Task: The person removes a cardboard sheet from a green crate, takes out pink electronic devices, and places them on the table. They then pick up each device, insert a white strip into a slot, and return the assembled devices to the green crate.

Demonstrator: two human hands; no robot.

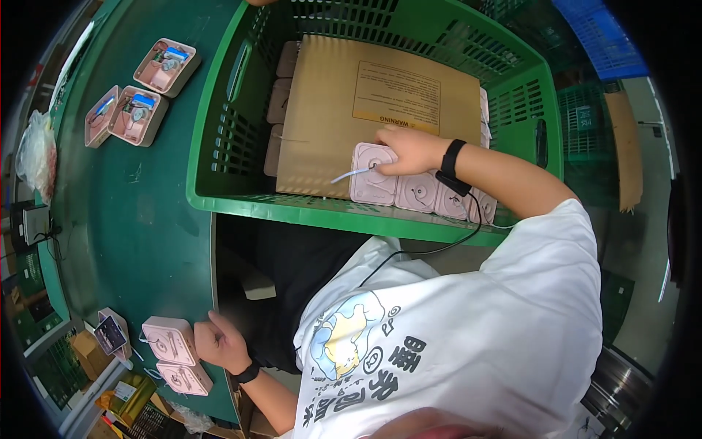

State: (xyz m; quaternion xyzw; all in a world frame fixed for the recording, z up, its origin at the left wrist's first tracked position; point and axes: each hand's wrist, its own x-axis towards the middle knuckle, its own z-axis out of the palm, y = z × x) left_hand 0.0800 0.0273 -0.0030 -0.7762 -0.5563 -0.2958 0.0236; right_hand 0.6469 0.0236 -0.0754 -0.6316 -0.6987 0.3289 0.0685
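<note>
My right hand (409, 151) reaches into a large green crate (351, 213) and grips a square pale-pink plastic box (371, 192) by its side. A short whitish cable (349, 175) trails from this box. Beside it, similar pink boxes (417, 194) stand in a row along the crate's near wall. Under the hand lies a brown cardboard sheet (322, 110) with a printed panel. At the green table's edge, my left hand (221, 344) is closed with its fingers curled, right beside two pink boxes (170, 342) with cables; whether it touches them I cannot tell.
Open pink housings (167, 67) with blue parts and wires lie on the green table (139, 212) at the far left. A small dark-screened device (111, 334) is near the table's left edge. A black cord (439, 249) runs from my right wrist. A blue crate (603, 36) stands upper right.
</note>
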